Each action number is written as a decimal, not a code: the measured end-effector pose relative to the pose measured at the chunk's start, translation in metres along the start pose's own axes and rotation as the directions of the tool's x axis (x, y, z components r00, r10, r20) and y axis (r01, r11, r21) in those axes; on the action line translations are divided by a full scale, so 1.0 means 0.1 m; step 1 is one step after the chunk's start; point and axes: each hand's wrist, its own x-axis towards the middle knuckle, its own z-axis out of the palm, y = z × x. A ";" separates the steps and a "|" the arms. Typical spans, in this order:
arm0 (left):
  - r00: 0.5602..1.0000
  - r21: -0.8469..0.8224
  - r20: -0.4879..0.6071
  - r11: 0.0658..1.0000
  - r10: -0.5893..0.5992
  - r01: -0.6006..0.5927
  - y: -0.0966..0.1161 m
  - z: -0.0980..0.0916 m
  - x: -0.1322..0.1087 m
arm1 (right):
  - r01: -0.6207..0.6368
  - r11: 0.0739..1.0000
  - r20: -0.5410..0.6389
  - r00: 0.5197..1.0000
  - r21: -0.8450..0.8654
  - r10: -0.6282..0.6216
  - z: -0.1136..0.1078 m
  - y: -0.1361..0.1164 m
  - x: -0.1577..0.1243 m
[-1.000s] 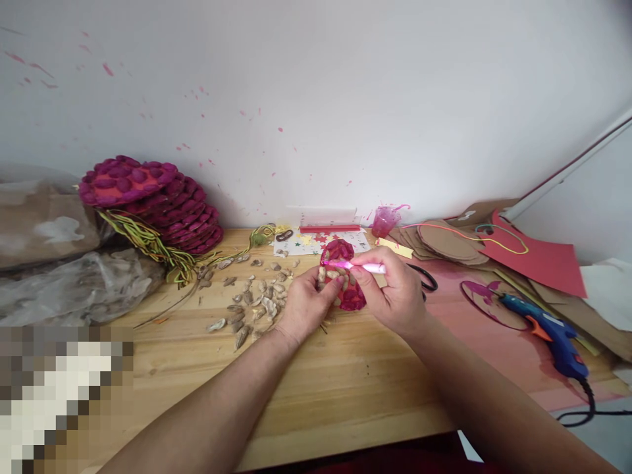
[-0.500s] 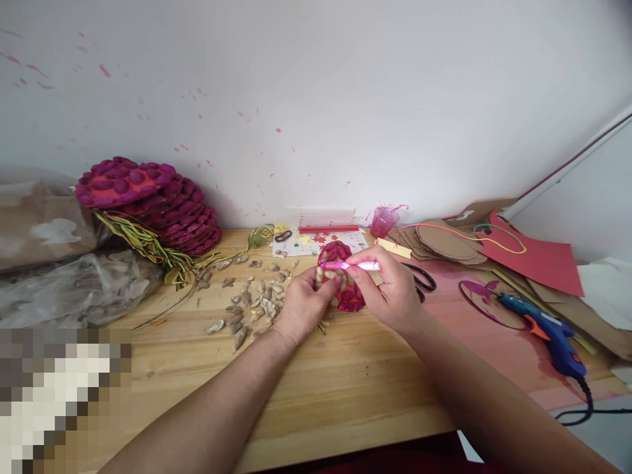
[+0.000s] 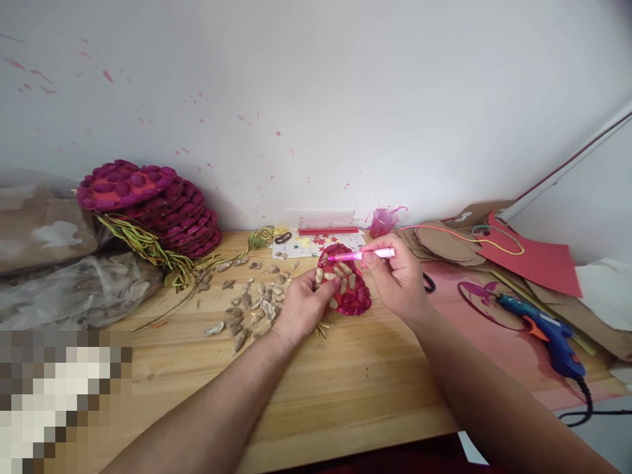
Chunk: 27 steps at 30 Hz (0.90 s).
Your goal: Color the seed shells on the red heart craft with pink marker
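Note:
My left hand (image 3: 305, 299) grips the left edge of a round red disc (image 3: 351, 289) covered with peanut shells, its thumb lying on top. Shells along the disc's far and near right edges are magenta, while several peanut shells (image 3: 343, 271) in the middle and at the left are bare tan. Between the fingers of my right hand (image 3: 399, 280) is a slim paintbrush (image 3: 379, 253), white at its back end and pink toward the tip. The tip touches or hovers just over shells at the disc's upper left; I cannot tell which.
Loose peanut shells (image 3: 261, 296) lie left of my hands. A stack of magenta shell-covered discs (image 3: 148, 204) stands at the back left. Behind the disc are a paint cup (image 3: 384, 222) and star-strewn paper (image 3: 291, 249). Cardboard circles (image 3: 447, 243), red paper (image 3: 533, 253) and a glue gun (image 3: 543, 329) lie right.
My right hand has shifted slightly right and up with the paintbrush, uncovering more of the disc. My left hand keeps its hold in nearly the same place.

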 end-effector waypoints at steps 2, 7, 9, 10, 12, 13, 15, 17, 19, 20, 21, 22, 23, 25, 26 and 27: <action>1.000 -0.017 0.009 1.000 -0.002 0.002 -0.02 -0.01 0.01 | 0.016 1.000 0.053 0.998 -0.004 -0.016 0.00 -0.01 0.00; 1.000 -0.043 0.018 0.999 -0.010 0.011 -0.02 -0.01 0.02 | 0.067 0.996 0.014 0.998 -0.066 -0.066 0.00 0.00 0.01; 1.000 -0.032 0.022 0.999 -0.020 0.021 0.00 -0.01 0.01 | 0.072 0.996 0.015 0.997 -0.050 -0.071 0.00 -0.01 0.01; 1.000 -0.032 0.023 0.999 -0.016 0.016 0.01 -0.01 0.01 | 0.071 0.997 0.036 0.997 -0.040 -0.069 0.00 -0.01 0.01; 1.000 -0.024 0.018 1.000 -0.002 0.003 0.03 0.00 0.00 | 0.067 0.997 0.078 0.995 -0.038 -0.064 0.01 -0.02 0.00; 1.000 -0.022 0.013 1.000 -0.001 0.001 0.04 0.00 0.00 | 0.065 0.997 0.082 0.995 -0.045 -0.061 0.02 -0.02 0.00; 1.000 -0.031 0.002 0.999 -0.011 0.011 0.05 0.01 0.00 | 0.054 0.997 0.056 0.997 -0.054 -0.051 0.02 -0.01 0.00; 1.000 -0.028 0.007 1.000 -0.015 0.015 0.06 0.01 -0.01 | 0.032 0.999 0.027 0.999 -0.033 -0.031 0.02 0.01 0.00; 1.000 -0.015 0.014 1.000 -0.008 0.008 0.06 0.01 -0.01 | 0.015 1.000 0.023 1.000 0.001 -0.015 0.02 0.02 0.00; 1.000 -0.009 0.019 1.000 -0.007 0.007 0.06 0.01 -0.01 | 0.010 1.000 0.033 0.999 0.014 -0.011 0.02 0.02 0.00; 1.000 0.004 0.014 1.000 -0.005 0.005 0.06 0.01 -0.02 | 0.009 1.000 0.045 0.999 0.021 -0.010 0.02 0.02 0.00; 1.000 0.015 0.015 1.000 0.002 -0.002 0.06 0.01 -0.02 | 0.012 1.000 0.054 0.998 0.020 -0.013 0.02 0.02 0.00; 1.000 0.028 0.017 1.000 0.005 -0.006 0.06 0.01 -0.02 | 0.017 1.000 0.055 0.998 0.011 -0.018 0.03 0.01 0.00; 1.000 0.053 0.020 0.999 0.012 -0.013 0.06 0.01 -0.02 | 0.033 0.999 0.038 0.999 -0.018 -0.032 0.03 0.01 -0.01; 1.000 0.065 0.020 0.998 0.013 -0.015 0.06 0.01 -0.02 | 0.042 0.999 0.022 0.999 -0.032 -0.041 0.02 0.00 -0.01; 1.000 0.076 0.018 0.997 0.012 -0.014 0.05 0.00 -0.02 | 0.054 0.998 0.011 0.999 -0.046 -0.053 0.02 0.00 -0.01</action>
